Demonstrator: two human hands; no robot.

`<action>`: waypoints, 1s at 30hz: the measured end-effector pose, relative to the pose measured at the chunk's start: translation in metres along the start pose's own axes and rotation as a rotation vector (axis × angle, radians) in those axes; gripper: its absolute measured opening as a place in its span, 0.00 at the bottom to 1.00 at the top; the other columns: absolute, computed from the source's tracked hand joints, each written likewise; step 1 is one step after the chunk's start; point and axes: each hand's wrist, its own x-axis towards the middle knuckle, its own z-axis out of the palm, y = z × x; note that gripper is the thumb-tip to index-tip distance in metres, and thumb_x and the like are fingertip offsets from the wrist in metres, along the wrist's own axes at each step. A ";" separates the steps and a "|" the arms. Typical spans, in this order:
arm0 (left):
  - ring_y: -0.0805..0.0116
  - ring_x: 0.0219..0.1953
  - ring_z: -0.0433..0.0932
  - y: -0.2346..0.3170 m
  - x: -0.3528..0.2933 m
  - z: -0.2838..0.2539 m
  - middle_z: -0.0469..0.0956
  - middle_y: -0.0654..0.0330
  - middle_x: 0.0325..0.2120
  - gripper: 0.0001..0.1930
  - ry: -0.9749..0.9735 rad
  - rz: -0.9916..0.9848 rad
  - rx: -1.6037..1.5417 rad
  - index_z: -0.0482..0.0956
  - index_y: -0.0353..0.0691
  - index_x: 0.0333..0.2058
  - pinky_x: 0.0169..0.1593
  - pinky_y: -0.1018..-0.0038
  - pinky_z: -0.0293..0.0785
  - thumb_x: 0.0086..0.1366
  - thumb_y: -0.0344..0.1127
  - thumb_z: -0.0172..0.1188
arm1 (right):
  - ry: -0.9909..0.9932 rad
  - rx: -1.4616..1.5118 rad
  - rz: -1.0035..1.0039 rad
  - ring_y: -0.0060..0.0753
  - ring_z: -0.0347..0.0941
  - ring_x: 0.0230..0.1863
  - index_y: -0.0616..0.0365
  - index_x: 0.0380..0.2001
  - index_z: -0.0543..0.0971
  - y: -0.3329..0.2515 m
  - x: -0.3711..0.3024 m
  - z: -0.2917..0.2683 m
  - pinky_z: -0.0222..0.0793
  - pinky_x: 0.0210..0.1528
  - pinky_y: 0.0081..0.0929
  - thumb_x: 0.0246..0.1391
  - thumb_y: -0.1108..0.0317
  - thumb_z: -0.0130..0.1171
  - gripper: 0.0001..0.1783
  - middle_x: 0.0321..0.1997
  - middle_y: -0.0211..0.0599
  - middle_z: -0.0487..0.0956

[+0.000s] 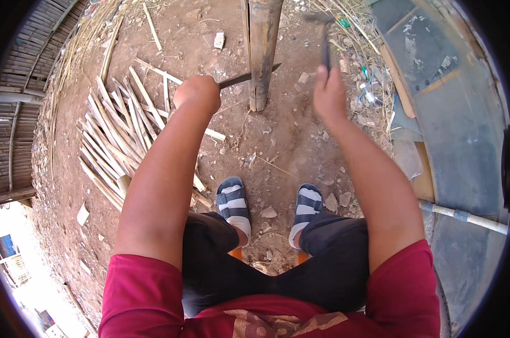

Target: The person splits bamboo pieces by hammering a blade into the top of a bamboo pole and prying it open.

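Note:
Stretched forward, my left hand (197,93) is closed round the handle of a long-bladed knife (235,81). Its dark blade crosses an upright bamboo pole (262,56), which hides the middle of the blade; the tip shows on the pole's right side. A lengthwise split shows in the pole, and its lower end is near the ground. To the right of the pole, my right hand (330,96) grips a hammer (325,48) by its dark handle. The hammer's head is blurred and apart from both blade and pole.
Split bamboo strips (117,129) lie piled on the dirt ground (277,152) at the left, several crossing one another. Woven bamboo panels (12,135) stand at the far left. Grey sheets (458,129) and a white pipe (463,217) are at the right, beside scattered litter. My sandalled feet are below the pole.

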 end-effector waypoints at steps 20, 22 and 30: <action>0.53 0.50 0.83 0.000 0.006 0.004 0.84 0.53 0.48 0.14 -0.015 0.026 -0.006 0.86 0.44 0.46 0.50 0.63 0.81 0.64 0.32 0.58 | -0.035 0.043 0.093 0.67 0.78 0.40 0.61 0.42 0.75 -0.017 0.019 -0.009 0.71 0.43 0.55 0.69 0.49 0.47 0.23 0.36 0.61 0.80; 0.54 0.50 0.84 -0.001 0.005 0.003 0.84 0.54 0.48 0.14 -0.010 0.016 -0.016 0.86 0.44 0.47 0.50 0.63 0.81 0.65 0.32 0.57 | 0.061 0.103 0.074 0.66 0.78 0.41 0.60 0.46 0.76 -0.024 0.029 -0.015 0.71 0.43 0.55 0.69 0.49 0.47 0.24 0.36 0.60 0.81; 0.55 0.50 0.84 0.000 0.000 0.001 0.84 0.55 0.48 0.14 -0.003 0.008 -0.036 0.85 0.43 0.47 0.50 0.63 0.81 0.65 0.32 0.58 | -0.079 -0.055 0.075 0.62 0.77 0.33 0.62 0.36 0.74 0.011 0.008 0.015 0.71 0.39 0.53 0.71 0.52 0.44 0.23 0.29 0.55 0.78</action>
